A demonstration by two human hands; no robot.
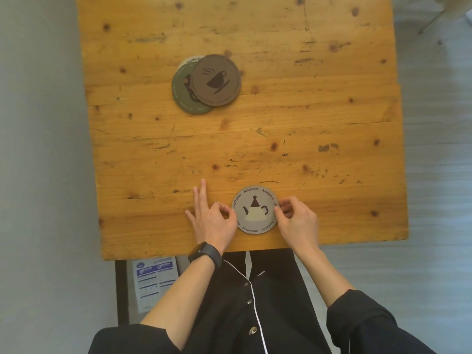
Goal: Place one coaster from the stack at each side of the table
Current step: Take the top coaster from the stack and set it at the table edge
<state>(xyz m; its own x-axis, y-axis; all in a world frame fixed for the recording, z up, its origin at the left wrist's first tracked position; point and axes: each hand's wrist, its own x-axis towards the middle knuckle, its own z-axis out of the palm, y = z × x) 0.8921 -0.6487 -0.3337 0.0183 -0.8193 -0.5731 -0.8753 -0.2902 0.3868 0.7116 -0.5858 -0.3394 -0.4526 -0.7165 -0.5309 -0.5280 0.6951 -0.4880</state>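
Observation:
A grey round coaster [255, 210] with a teapot picture lies flat near the near edge of the wooden table [332, 111]. My left hand [212, 218] pinches its left rim with thumb and forefinger, the other fingers spread on the wood. My right hand [296, 221] pinches its right rim. Farther away, left of the table's middle, sits a loose stack: a brown coaster [217, 80] with a steaming cup on top, a green coaster [182, 98] under it, and a pale coaster [190, 61] peeking out behind.
A printed leaflet [154, 279] lies on a dark-framed surface below the table's near left corner. Grey floor surrounds the table. A pale furniture leg [431, 19] shows at the far right corner.

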